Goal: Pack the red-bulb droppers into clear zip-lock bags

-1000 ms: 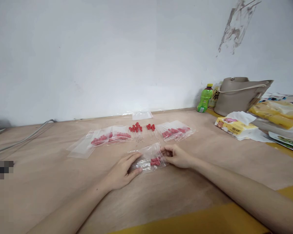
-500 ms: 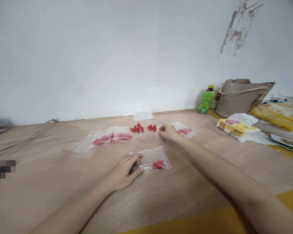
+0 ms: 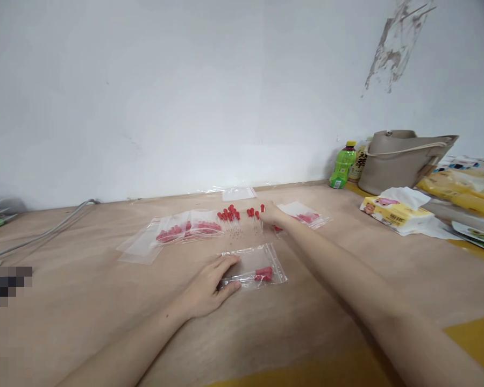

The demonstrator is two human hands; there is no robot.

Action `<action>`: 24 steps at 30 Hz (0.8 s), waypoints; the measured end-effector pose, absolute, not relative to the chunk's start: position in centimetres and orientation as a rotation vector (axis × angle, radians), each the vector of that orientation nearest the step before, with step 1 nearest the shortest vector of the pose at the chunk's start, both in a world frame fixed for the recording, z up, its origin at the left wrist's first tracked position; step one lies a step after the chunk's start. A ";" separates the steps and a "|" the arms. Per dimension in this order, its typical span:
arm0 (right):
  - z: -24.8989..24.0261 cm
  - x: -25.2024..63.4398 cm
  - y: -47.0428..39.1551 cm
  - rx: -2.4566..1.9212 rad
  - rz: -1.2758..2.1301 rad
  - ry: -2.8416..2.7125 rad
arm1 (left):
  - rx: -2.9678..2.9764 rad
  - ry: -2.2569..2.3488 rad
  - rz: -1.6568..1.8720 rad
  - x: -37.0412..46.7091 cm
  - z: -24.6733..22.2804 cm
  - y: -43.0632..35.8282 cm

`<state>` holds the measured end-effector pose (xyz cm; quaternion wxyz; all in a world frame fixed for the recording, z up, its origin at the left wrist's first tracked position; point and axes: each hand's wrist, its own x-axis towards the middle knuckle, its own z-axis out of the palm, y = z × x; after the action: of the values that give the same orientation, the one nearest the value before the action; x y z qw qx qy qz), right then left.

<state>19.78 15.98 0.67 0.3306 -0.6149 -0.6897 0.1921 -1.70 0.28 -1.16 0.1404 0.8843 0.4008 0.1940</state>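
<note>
My left hand [image 3: 210,287] lies on the table with fingers and thumb apart, resting on the left end of a clear zip bag [image 3: 246,263]. Inside that bag are a few droppers with red rubber bulbs [image 3: 263,274]. Farther forward, my right hand [image 3: 271,214] has its fingers closed, with a red dropper bulb [image 3: 262,208] showing at the fingertips; its glass stem is hard to see. Just left of it lie a few loose droppers [image 3: 254,214], and beyond them a bigger loose group [image 3: 229,214]. Another bit of red [image 3: 277,228] shows below the right hand, its kind unclear.
Filled zip bags of droppers [image 3: 189,228] overlap at the left, another bag [image 3: 302,212] lies behind my right forearm. A flat bag [image 3: 239,194] is by the wall. At right stand a tissue pack [image 3: 393,212], a green bottle [image 3: 342,166] and a grey-beige bag [image 3: 395,166]. A cable [image 3: 64,223] runs left.
My right hand has shifted slightly left and turned, and a red bulb now stands up at its fingertips. My left hand stays on the zip bag. The whole view has moved slightly.
</note>
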 end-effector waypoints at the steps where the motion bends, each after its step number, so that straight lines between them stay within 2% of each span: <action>1: 0.7 20.4 15.2 -1.610 0.525 -1.786 | 2.556 1.160 0.557 -1.7 -1.2 0.3; 3: 0.6 21.9 13.3 -1.596 0.619 -1.734 | 2.557 1.161 0.553 -1.7 -1.2 0.4; 5: -0.1 23.2 11.2 -1.446 0.802 -1.617 | 2.563 1.158 0.563 -1.7 -1.2 0.4; 8: -1.7 24.6 8.3 -1.244 0.887 -1.411 | 2.575 1.150 0.572 -1.7 -1.3 0.5; 11: -3.1 24.5 6.2 -1.094 0.954 -1.269 | 2.577 1.168 0.555 -1.7 -1.2 0.5; 16: -3.6 23.6 4.7 -1.010 1.275 -1.139 | 2.587 1.170 0.555 -1.6 -1.1 0.4; 20: -3.1 25.1 4.7 -1.045 1.364 -1.431 | 2.583 1.170 0.550 -1.6 -1.1 0.3; 24: -2.7 26.8 5.2 -1.055 1.087 -1.913 | 2.587 1.168 0.554 -1.6 -1.1 0.4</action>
<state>26.84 5.15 -2.75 0.3435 -0.4061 -0.7364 0.4183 -1.65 0.36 -1.06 0.1246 0.8876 0.4007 0.1899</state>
